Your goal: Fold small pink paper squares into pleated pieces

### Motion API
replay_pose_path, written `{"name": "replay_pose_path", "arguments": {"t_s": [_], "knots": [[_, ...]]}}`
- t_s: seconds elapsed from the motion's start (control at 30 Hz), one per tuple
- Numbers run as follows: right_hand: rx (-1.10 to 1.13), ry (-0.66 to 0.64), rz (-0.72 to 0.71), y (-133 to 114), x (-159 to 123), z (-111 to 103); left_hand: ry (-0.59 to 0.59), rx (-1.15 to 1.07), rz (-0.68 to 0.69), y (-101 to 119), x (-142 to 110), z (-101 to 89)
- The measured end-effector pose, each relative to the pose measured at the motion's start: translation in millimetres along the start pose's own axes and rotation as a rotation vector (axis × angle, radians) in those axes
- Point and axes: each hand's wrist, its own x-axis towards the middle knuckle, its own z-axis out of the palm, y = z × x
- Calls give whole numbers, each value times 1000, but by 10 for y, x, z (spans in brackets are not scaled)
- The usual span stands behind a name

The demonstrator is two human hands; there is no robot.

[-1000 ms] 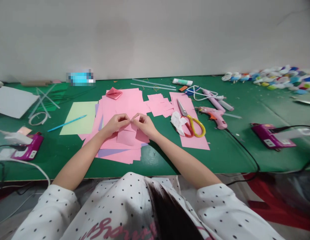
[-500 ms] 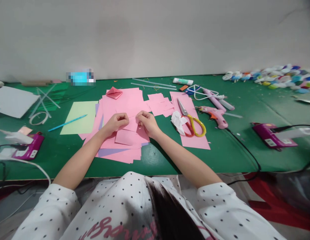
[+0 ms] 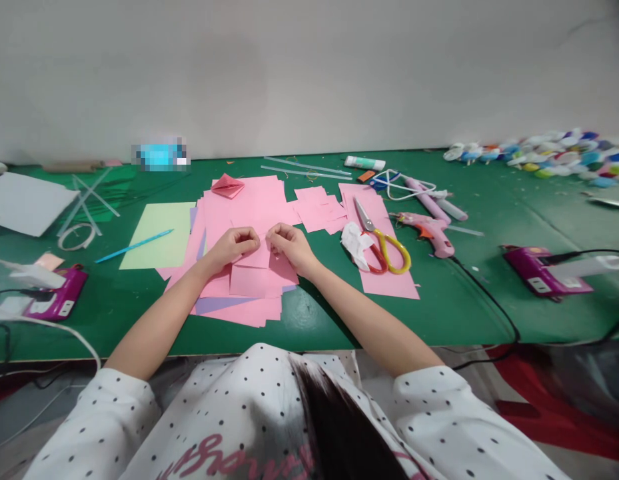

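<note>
Between my two hands is a small piece of pink paper (image 3: 259, 257), pinched along its upper part. My left hand (image 3: 238, 244) is closed on its left side, and my right hand (image 3: 291, 247) is closed on its right side, with the fingertips close together. Under it lies another small pink sheet (image 3: 252, 281), on top of a stack of larger pink sheets (image 3: 244, 207) with some purple showing at the edges. On the stack's far left corner sits a folded red-pink paper shape (image 3: 228, 186). My fingers partly hide the held paper's upper edge.
To the right are small pink squares (image 3: 316, 208), scissors (image 3: 384, 243) with red and yellow handles, a pink glue gun (image 3: 429, 231) and a glue stick (image 3: 364, 163). On the left lie a pale green sheet (image 3: 159, 233), a blue pencil (image 3: 134, 246) and a purple power strip (image 3: 59, 293).
My right hand has moved slightly left, closer to my left hand. The held paper's lower part now looks narrower and a little lower. Everything else stays in place.
</note>
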Motion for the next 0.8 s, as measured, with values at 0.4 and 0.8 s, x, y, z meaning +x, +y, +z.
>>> {"name": "replay_pose_path", "arguments": {"t_s": [0.4, 0.8], "knots": [[-66, -13, -22, 3, -3, 22, 11, -25, -12, 17, -5, 14], [246, 124, 102, -5, 57, -50, 28, -62, 10, -23, 10, -23]]}}
